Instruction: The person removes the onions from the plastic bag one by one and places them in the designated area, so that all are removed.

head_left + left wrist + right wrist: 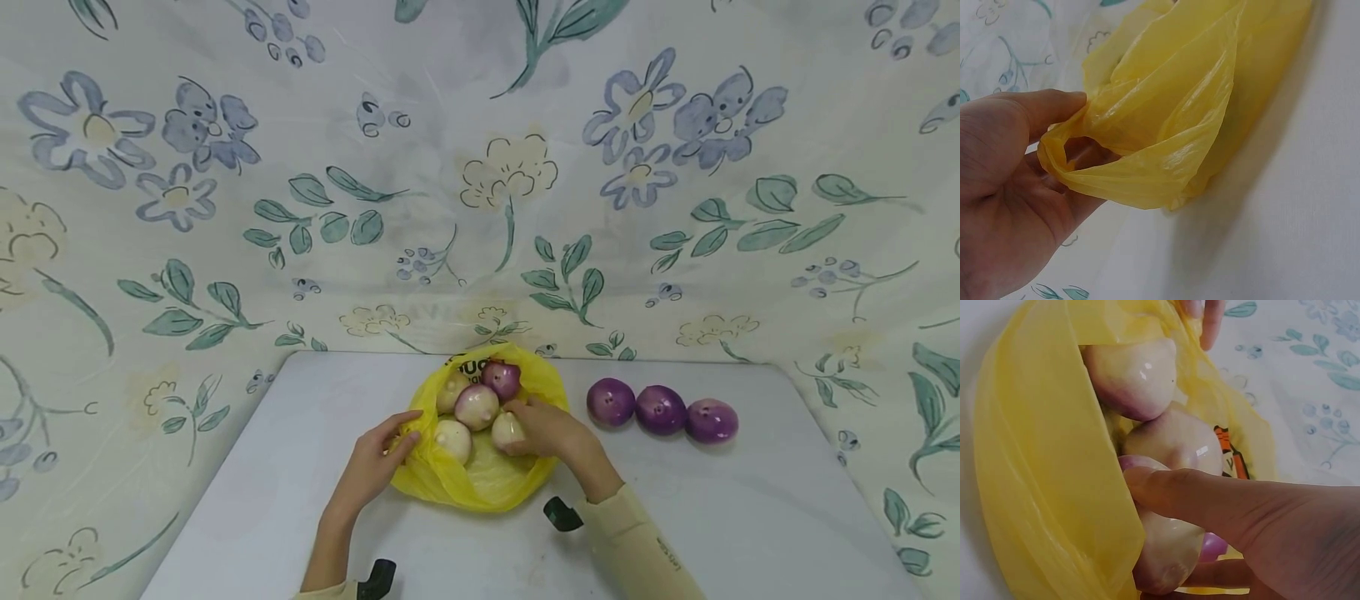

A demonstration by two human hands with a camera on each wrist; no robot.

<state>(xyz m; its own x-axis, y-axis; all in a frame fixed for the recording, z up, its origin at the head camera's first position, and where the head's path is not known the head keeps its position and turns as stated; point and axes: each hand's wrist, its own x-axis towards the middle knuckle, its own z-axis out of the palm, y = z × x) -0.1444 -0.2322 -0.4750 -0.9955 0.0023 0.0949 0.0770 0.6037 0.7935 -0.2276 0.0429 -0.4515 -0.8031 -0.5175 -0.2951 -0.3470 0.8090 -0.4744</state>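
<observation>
A yellow plastic bag [491, 492] lies with its mouth spread wide, several white and purple onions [476, 407] inside it. My left hand [369, 468] pinches the bag's left rim between thumb and fingers; in the left wrist view a fold of the yellow plastic [1141, 181] passes between them. Reaching into the bag from the right, my right hand [553, 433] grips a pale onion [507, 430], its thumb on one side and fingers on the other. Part of that onion is hidden by the hand.
Three purple onions [660, 410] stand in a row on the white table [750, 517], right of the bag. A flower-patterned cloth [480, 233] hangs behind the table. Dark wrist-worn devices [562, 514] show near both wrists.
</observation>
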